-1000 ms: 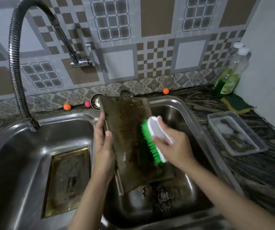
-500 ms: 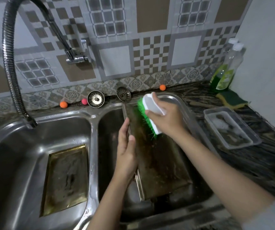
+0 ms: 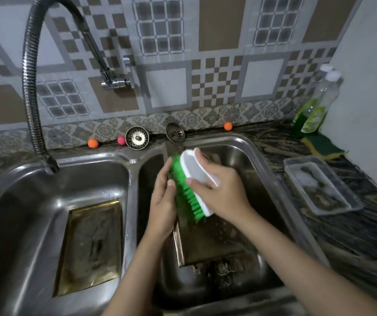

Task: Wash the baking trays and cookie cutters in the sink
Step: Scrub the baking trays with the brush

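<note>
Hands over the right basin of the sink [image 3: 262,165]. My right hand [image 3: 225,192] grips a white brush [image 3: 196,179], green bristles down on the dirty baking tray [image 3: 208,242] standing tilted in that basin. My left hand [image 3: 162,201] holds the tray's left edge, fingers curled on it. A second tray [image 3: 91,245] lies flat in the left basin.

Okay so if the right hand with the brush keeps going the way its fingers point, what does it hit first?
Probably the left hand: the right hand points left across the brush, whose bristles sit right beside it. Depth is unclear.
</note>
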`<state>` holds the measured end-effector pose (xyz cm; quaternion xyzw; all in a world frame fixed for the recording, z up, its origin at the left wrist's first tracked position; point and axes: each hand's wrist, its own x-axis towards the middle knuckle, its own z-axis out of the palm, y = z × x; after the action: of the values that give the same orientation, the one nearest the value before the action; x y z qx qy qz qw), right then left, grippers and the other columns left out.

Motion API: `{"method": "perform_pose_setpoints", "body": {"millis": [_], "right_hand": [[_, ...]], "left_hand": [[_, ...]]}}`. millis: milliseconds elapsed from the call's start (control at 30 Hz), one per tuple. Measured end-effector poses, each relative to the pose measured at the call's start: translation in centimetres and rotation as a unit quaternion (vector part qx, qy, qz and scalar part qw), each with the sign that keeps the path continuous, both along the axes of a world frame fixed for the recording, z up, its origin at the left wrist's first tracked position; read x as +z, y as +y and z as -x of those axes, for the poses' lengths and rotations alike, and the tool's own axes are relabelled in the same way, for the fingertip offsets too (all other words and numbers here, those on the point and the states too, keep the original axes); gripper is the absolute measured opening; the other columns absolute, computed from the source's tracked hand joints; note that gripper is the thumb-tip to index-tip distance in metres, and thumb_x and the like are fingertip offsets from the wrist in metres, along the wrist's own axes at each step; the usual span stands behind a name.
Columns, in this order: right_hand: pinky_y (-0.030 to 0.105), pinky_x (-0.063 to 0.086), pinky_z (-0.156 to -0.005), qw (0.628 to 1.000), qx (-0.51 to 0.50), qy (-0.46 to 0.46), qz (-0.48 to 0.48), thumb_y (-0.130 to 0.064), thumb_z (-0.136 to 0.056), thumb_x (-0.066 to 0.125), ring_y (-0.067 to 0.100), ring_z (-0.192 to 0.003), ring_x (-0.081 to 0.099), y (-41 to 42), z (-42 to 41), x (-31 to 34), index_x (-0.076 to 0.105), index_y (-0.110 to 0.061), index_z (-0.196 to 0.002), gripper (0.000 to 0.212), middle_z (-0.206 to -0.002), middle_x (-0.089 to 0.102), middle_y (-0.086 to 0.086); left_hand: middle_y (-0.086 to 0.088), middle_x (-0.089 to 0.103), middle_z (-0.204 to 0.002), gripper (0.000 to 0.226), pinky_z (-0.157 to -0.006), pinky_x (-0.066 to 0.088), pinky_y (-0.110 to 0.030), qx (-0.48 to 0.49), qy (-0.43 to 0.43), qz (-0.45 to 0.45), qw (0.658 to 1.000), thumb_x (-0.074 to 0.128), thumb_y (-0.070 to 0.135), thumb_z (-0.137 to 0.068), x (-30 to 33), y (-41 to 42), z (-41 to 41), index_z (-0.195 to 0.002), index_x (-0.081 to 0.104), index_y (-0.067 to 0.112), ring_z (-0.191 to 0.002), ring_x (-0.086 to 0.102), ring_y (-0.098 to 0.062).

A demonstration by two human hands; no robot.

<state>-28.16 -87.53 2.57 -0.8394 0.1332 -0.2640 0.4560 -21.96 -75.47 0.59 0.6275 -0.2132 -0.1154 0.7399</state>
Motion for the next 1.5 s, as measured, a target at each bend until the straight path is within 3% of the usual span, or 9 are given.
{"method": "perform_pose_setpoints", "body": {"millis": [100,267,433,600,733,1000,1267,1400,1500], "right_hand": [[0.017,0.043,-0.063,0.998,0.052,0.036,-0.024,-0.046,-0.077,0.067,-0.005,-0.079,0.056,1.2,4.4,-3.5,0.038,-0.058,-0.13,0.061,-0.094,0.067,-0.011],[0.008,0.036,-0.102,0.991,0.033,0.083,-0.1,-0.045,-0.072,0.077,-0.018,-0.124,0.035,-1.8,5.5,-3.7,0.04,-0.052,-0.13,0.069,-0.143,0.043,-0.015],[0.015,0.043,-0.096,0.992,0.082,0.101,-0.005,-0.077,-0.053,0.07,0.0,-0.114,0.049,0.8,4.3,-1.5,0.027,-0.064,-0.135,0.094,-0.143,0.034,-0.014],[0.004,0.034,-0.096,0.996,0.07,0.048,-0.039,-0.031,-0.063,0.084,-0.012,-0.121,0.038,1.3,4.3,-2.0,0.037,-0.057,-0.133,0.089,-0.138,0.038,-0.009],[0.012,0.049,-0.087,0.992,0.003,-0.003,-0.126,-0.008,-0.073,0.067,0.002,-0.115,0.052,1.0,4.8,-1.9,0.055,-0.053,-0.12,0.067,-0.125,0.047,-0.004],[0.011,0.032,-0.044,0.978,-0.066,-0.045,-0.194,0.013,-0.081,0.058,0.0,-0.041,0.034,-1.6,6.3,-1.6,0.061,-0.04,-0.114,0.062,-0.098,0.056,0.001],[0.052,0.049,-0.084,0.979,-0.038,-0.036,-0.197,0.012,-0.081,0.058,0.047,-0.095,0.053,-1.6,7.1,0.8,0.064,-0.021,-0.123,0.054,-0.111,0.065,0.023],[0.008,0.049,-0.075,0.988,-0.011,-0.022,-0.151,0.006,-0.085,0.061,0.003,-0.086,0.065,-0.9,5.3,1.1,0.067,-0.026,-0.112,0.042,-0.107,0.069,0.0],[0.002,0.04,-0.068,0.996,-0.012,-0.011,-0.09,-0.009,-0.086,0.068,-0.005,-0.066,0.054,-0.6,3.4,0.1,0.067,-0.034,-0.109,0.034,-0.07,0.062,-0.019]], "left_hand": [[0.015,0.04,-0.142,0.044,-0.1,0.027,-0.003,0.065,-0.023,-0.027,0.997,0.037,0.003,-0.1,0.3,1.8,-2.0,-0.136,0.039,0.027,-0.124,0.036,0.019],[0.029,0.033,-0.139,0.047,-0.1,0.021,0.003,0.032,-0.048,-0.08,0.995,0.035,0.004,-0.101,0.6,2.3,-2.4,-0.139,0.034,0.032,-0.122,0.027,0.028],[0.014,0.034,-0.15,0.049,-0.118,0.02,-0.029,-0.1,0.006,-0.078,0.992,0.04,0.014,-0.099,1.3,0.4,-0.4,-0.143,0.033,0.035,-0.135,0.031,0.007],[-0.009,0.057,-0.133,0.057,-0.09,0.046,-0.053,-0.239,0.183,0.035,0.953,0.038,0.051,-0.086,2.2,0.5,0.3,-0.142,0.04,0.037,-0.112,0.06,-0.036],[-0.003,0.043,-0.147,0.08,-0.1,0.045,-0.041,-0.252,0.187,-0.005,0.949,0.054,0.078,-0.068,0.6,0.9,-0.5,-0.139,0.04,0.043,-0.13,0.047,-0.027],[0.004,0.041,-0.147,0.049,-0.114,0.03,-0.036,-0.007,0.031,-0.237,0.971,0.055,0.02,-0.094,-4.7,3.9,1.2,-0.141,0.041,0.028,-0.14,0.026,-0.009],[-0.013,0.065,-0.116,0.045,-0.083,0.053,-0.044,-0.043,0.216,-0.036,0.975,0.05,-0.001,-0.092,-3.8,7.4,2.0,-0.128,0.056,0.025,-0.109,0.062,-0.03],[-0.01,0.067,-0.108,0.045,-0.086,0.051,-0.044,0.011,0.195,-0.02,0.981,0.054,-0.003,-0.088,-3.3,10.5,1.4,-0.122,0.061,0.024,-0.099,0.063,-0.025],[0.001,0.07,-0.106,0.042,-0.074,0.055,-0.027,0.08,0.159,-0.044,0.983,0.051,-0.007,-0.09,-3.0,13.8,-0.2,-0.114,0.065,0.025,-0.097,0.065,-0.015]]}}
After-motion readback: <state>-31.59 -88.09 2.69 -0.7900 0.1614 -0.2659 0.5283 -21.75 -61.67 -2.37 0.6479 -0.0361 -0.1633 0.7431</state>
